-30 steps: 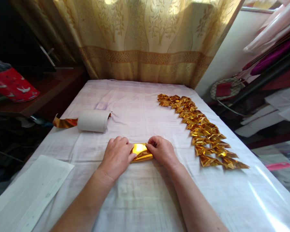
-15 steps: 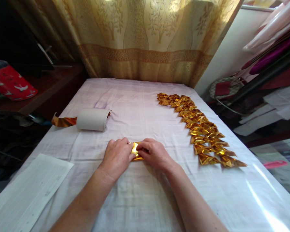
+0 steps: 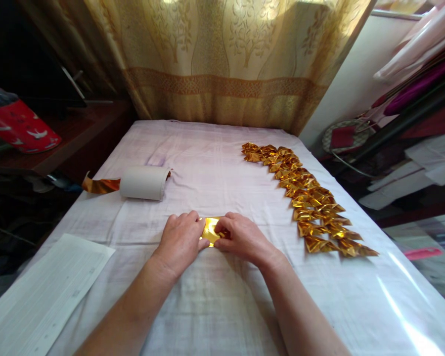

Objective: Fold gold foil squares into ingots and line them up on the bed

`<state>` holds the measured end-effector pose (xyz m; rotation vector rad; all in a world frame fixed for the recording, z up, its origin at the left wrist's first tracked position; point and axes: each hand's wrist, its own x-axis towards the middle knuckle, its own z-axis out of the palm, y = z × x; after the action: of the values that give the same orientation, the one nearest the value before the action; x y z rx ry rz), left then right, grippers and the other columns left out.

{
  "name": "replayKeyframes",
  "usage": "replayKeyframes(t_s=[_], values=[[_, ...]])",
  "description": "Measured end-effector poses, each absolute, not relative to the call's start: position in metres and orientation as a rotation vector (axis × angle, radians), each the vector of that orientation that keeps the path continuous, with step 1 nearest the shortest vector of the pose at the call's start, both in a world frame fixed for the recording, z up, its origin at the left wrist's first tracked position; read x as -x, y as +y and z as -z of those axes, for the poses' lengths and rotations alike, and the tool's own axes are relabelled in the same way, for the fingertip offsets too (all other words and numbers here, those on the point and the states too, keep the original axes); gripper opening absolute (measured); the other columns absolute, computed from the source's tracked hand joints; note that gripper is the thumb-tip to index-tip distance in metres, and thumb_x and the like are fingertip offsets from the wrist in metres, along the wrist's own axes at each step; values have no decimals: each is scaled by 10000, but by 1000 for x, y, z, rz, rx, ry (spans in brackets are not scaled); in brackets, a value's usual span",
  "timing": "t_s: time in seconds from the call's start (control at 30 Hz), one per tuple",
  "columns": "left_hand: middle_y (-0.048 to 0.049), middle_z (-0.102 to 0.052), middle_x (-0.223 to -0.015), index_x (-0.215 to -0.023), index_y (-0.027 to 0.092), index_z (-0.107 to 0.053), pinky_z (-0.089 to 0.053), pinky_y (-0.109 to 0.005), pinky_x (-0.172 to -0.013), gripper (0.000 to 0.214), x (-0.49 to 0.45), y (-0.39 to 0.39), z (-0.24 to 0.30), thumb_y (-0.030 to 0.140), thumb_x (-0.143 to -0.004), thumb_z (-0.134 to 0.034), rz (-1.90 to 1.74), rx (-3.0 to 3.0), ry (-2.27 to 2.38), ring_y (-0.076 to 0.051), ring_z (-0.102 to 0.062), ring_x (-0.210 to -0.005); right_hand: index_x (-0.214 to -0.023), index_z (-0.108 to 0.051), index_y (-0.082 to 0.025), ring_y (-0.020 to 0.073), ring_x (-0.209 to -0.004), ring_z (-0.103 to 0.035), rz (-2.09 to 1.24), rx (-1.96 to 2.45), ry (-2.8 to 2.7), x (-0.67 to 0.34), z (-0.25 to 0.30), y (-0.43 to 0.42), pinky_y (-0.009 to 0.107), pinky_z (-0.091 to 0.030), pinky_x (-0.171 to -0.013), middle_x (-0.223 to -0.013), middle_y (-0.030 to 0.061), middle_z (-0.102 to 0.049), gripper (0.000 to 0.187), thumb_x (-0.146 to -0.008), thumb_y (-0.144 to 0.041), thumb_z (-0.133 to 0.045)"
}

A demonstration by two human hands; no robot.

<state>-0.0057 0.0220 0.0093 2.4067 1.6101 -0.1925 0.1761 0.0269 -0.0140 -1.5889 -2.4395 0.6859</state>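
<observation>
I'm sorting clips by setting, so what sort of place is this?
Probably a room in a home, perhaps a bedroom: a patterned gold curtain hangs beyond the cloth-covered surface, and what look like clothes are gathered along the right.

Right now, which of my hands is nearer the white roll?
Left. Your left hand is on the near side of the white roll, slightly right; your right hand is farther right, across the gold foil.
</observation>
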Motion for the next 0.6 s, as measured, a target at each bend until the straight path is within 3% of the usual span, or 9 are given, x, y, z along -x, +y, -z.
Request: replayKeyframes(t_s=[0.4,0.6], values=[[-65,-644,-1106,-1042,232,-673,-399,-384,-844,271,4,22,-11,424,-851,-674,208,-2404,1620,-267,-604,-1040,-882,-701,-239,164,-819,-600,-777,1920,-2382,-195,-2,25,245,-354,-682,-939,11,-680,164,-720,-248,-727],[-133,-652,-1061,-1092,130,-668,-409,-419,-827,429,-18,10,-12,498,-874,-634,225,-2354,1813,-312,-606,-1008,-876,-701,-233,162,-822,-603,-776,1919,-2391,-194,-3,24,242,-361,-681,-923,14,-685,141,-735,-239,-710]])
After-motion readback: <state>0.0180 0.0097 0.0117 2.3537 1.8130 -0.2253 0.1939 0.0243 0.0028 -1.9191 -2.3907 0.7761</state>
